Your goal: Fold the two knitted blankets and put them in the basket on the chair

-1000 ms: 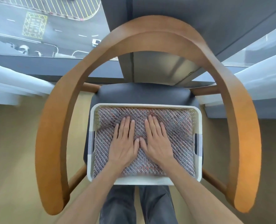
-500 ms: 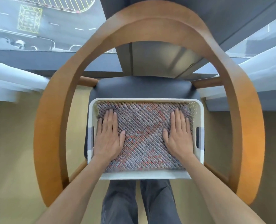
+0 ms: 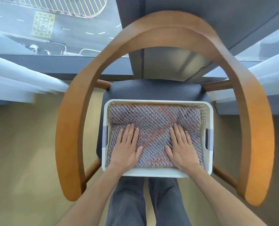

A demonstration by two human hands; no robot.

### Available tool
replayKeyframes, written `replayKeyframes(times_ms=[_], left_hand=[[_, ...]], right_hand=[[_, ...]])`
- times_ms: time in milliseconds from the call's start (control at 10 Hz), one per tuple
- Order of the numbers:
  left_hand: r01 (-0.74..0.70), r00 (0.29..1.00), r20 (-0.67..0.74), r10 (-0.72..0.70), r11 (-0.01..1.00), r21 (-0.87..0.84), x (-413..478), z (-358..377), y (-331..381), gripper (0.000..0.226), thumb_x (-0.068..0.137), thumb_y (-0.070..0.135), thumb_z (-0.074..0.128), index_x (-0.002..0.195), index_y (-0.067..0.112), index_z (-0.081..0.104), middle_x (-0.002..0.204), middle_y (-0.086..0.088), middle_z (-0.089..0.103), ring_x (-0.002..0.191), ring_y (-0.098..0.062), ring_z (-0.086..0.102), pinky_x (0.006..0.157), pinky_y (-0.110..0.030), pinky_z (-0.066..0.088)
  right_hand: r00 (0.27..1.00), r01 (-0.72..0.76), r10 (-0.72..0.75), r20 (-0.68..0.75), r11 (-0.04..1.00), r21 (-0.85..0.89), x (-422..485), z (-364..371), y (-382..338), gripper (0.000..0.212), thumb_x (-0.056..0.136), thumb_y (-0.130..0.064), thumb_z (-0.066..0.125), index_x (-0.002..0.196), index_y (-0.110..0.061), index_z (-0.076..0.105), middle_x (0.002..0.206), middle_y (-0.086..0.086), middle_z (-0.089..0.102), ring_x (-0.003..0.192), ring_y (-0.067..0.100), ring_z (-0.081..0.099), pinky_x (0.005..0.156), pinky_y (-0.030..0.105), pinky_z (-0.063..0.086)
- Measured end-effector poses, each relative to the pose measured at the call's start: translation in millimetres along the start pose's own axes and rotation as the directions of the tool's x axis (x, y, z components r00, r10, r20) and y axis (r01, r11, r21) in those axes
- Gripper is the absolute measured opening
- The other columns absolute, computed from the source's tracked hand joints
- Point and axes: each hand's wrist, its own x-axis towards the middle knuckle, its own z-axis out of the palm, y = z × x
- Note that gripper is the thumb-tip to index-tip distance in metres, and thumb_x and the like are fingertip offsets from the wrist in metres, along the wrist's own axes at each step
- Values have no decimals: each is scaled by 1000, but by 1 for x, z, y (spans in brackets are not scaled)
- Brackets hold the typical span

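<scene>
While both palms lie flat on it, the folded knitted blanket [image 3: 153, 119] fills the white basket [image 3: 156, 174], which sits on the dark seat [image 3: 153, 88] of the wooden chair [image 3: 67, 144]. The left hand [image 3: 125, 147] presses the near-left part and the right hand [image 3: 182, 147] the near-right part. The fingers are straight and slightly spread, gripping nothing.

Only one blanket shows; whether a second lies beneath it cannot be told. Beyond the fingertips the far edge bulges in a soft roll, so the knit may spring above the rim once the pressure comes off, loosening a fold.

The basket's near wall seems to sit close to the seat's near edge. Hard pressing on the near half could therefore tip the basket or slide it toward the person. Fingertips could also snag the open stitches on lifting away.
</scene>
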Motion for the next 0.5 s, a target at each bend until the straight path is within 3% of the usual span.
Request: replayKeyframes(times_ms=[100,200,300,500], left_hand=[[-30,998,45,31,999,-37,-8,-22,-2,68,96,47,17,151,10,3,159,-12,-1,147,-25,-4,118,-40,-7],[10,995,103,4,990,-138,-19,-55,0,61,99,39,23,151,12,5,160,-8,-4,147,-22,-7,119,-38,-4],[81,991,132,-36,932,-353,-42,-90,4,53,99,32,32,146,8,25,154,-12,24,142,-25,19,118,-37,15],[178,984,107,-143,826,-535,-100,-138,7,39,98,30,37,132,13,44,133,-7,48,119,-19,48,101,-36,41]], right_hand=[[999,8,-9,39,1000,6,-8,-17,-1,69,92,-47,24,147,-5,23,155,13,17,143,27,15,116,43,12],[997,-36,30,71,995,90,-21,-50,-6,66,92,-45,17,148,-11,19,157,9,10,145,25,6,116,40,5],[991,-129,115,72,959,251,-44,-84,-19,54,97,-35,34,146,-15,24,156,7,17,144,24,9,116,37,7],[970,-208,244,-1,829,518,-101,-135,-38,45,95,-30,43,135,-9,45,137,7,50,129,22,39,110,34,29]])
